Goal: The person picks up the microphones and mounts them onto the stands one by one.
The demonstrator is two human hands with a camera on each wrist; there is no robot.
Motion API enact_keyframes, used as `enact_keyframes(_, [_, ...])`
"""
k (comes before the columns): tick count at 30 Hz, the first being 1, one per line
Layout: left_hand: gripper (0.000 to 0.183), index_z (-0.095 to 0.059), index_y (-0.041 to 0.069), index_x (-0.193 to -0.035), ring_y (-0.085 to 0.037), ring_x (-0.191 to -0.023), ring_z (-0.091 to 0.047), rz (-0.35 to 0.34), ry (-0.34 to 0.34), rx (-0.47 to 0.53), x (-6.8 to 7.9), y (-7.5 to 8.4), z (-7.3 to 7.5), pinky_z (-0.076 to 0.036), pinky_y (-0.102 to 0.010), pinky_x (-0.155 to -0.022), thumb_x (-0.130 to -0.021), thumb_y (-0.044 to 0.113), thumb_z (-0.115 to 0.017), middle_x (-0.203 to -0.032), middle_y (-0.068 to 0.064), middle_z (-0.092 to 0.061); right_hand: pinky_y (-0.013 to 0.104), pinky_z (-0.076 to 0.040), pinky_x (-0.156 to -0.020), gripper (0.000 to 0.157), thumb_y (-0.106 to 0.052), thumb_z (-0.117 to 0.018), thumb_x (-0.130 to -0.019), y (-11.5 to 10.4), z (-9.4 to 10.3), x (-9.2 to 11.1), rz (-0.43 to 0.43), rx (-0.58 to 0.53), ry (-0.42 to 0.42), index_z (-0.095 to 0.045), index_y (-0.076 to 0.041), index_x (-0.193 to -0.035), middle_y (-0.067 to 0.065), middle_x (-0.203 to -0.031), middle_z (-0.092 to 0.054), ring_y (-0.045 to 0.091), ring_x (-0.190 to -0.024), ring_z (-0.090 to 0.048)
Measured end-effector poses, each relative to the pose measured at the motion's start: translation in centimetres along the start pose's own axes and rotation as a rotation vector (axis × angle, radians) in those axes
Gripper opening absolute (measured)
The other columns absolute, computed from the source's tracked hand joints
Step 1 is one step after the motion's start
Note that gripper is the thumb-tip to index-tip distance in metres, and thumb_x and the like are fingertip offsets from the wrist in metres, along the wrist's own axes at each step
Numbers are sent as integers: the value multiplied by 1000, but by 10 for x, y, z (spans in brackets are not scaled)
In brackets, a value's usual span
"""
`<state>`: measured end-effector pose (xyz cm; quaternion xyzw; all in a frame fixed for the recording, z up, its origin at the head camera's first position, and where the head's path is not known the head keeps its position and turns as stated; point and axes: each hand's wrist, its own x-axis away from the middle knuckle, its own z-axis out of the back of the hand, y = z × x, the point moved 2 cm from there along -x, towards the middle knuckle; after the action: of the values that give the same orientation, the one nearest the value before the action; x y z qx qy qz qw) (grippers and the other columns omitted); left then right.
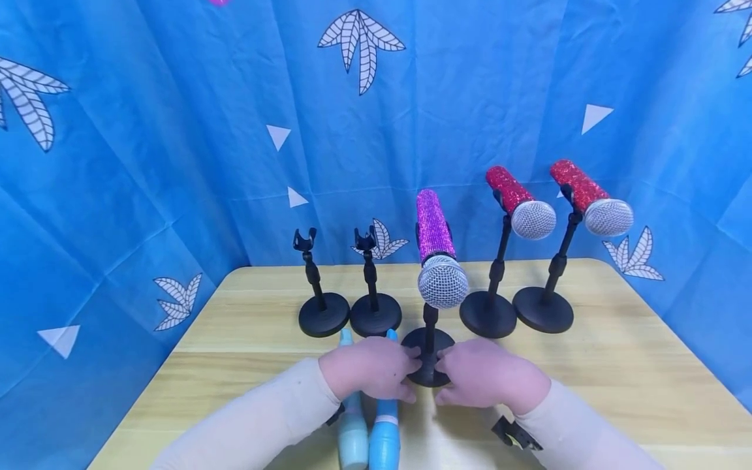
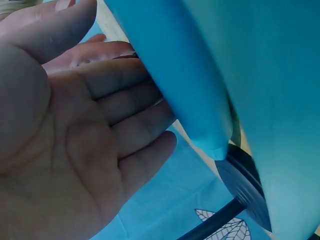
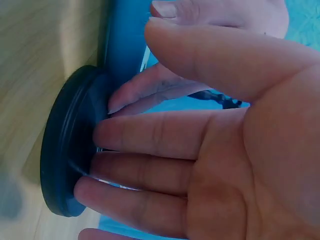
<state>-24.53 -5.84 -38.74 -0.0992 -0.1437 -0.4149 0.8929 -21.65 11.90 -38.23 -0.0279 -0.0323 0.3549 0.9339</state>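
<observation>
A microphone with a glittery purple handle (image 1: 433, 222) and silver mesh head sits tilted in a black desk stand with a round base (image 1: 427, 377). My left hand (image 1: 373, 367) is at the left side of that base, its fingers extended and thumb apart in the left wrist view. On the opposite side is my right hand (image 1: 484, 372), with fairly straight fingertips (image 3: 107, 134) against the base's upper face. Under my left forearm and hand lie a pale teal pin-shaped piece (image 1: 353, 431) and a brighter blue one (image 1: 384, 444), partly hidden by the hand.
Two bare black stands, one (image 1: 324, 314) at the far left and another (image 1: 376, 316) beside it, stand behind the pins. At the right are two stands with red glittery microphones (image 1: 510, 189) (image 1: 578, 179). A blue patterned cloth (image 1: 364, 143) surrounds the wooden table (image 1: 634, 365).
</observation>
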Motion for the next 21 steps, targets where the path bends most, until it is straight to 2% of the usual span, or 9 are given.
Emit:
enact_keyframes(4, [64,-54,27,-148,-14,-129,-56,36,-36,13,-3,0,4,-48,-33,-100,-93,57,-66,-153,7,-47,35,-47,-54,34,-43,-75,-79,0,-2,-3,-30,36,18,-76,-11,-92,-4,-83,-65,12,-59,-52])
enact_keyframes(7, [65,-53,27,-149,-15,-130,-54,65,-53,21,-7,-3,8,-46,-33,-102,-92,57,-66,-155,7,-45,39,-53,-59,42,-41,-72,-80,2,-3,-6,-63,42,9,-78,-9,-107,3,-109,-72,19,-74,-67])
enact_keyframes(9, [66,-52,27,-149,-15,-132,-52,81,-64,32,-10,-6,11,-45,-33,-104,-92,56,-66,-155,7,-43,43,-56,-65,46,-40,-71,-82,6,-4,-8,-86,32,-5,-76,-8,-115,7,-124,-70,27,-89,-71])
enact_keyframes(11, [65,-52,27,-149,-16,-134,-51,98,-64,55,-16,-11,13,-43,-33,-106,-92,55,-67,-156,7,-43,44,-57,-71,51,-41,-71,-84,11,-6,-11,-109,13,-23,-73,-7,-122,10,-135,-64,32,-105,-70])
enact_keyframes(15, [66,-50,27,-150,-18,-138,-46,129,-70,89,-30,-20,14,-41,-37,-109,-93,54,-67,-158,6,-40,43,-57,-75,59,-43,-72,-88,25,-13,-17,-135,-26,-47,-67,-3,-131,13,-145,-56,34,-108,-68])
enact_keyframes(21, [64,-48,27,-151,-20,-143,-40,165,-90,150,-46,-32,19,-35,-42,-113,-94,51,-66,-160,7,-36,48,-53,-93,66,-42,-71,-90,44,-21,-23,-141,-47,-33,-59,0,-139,18,-151,-47,36,-125,-59])
